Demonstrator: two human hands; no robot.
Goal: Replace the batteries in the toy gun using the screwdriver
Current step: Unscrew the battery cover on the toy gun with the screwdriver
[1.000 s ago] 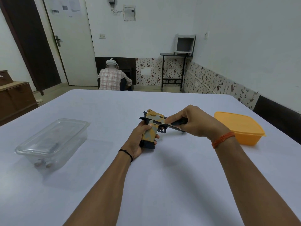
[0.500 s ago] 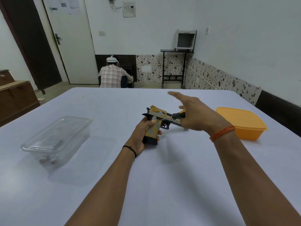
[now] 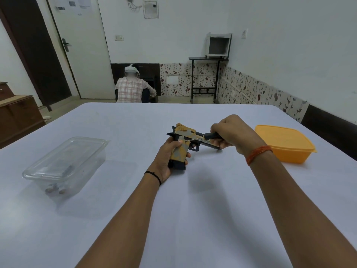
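An orange, grey and black toy gun (image 3: 185, 136) is held above the middle of the white table, barrel pointing right. My left hand (image 3: 168, 159) is wrapped around its grip from the left. My right hand (image 3: 231, 132) is closed around the black handle of a screwdriver (image 3: 209, 135). The thin shaft runs left from the handle, and its tip touches the upper part of the grip. Part of the barrel is hidden behind my right fingers.
A clear lidded plastic box (image 3: 65, 163) with small items inside stands on the left of the table (image 3: 116, 219). A closed orange container (image 3: 284, 144) sits at the right. Beyond the table a person (image 3: 133, 88) sits facing away, near a door.
Half a second ago my right fingers were spread open off the screwdriver handle; now they are closed round it again. The gun and my left hand have stayed in place.
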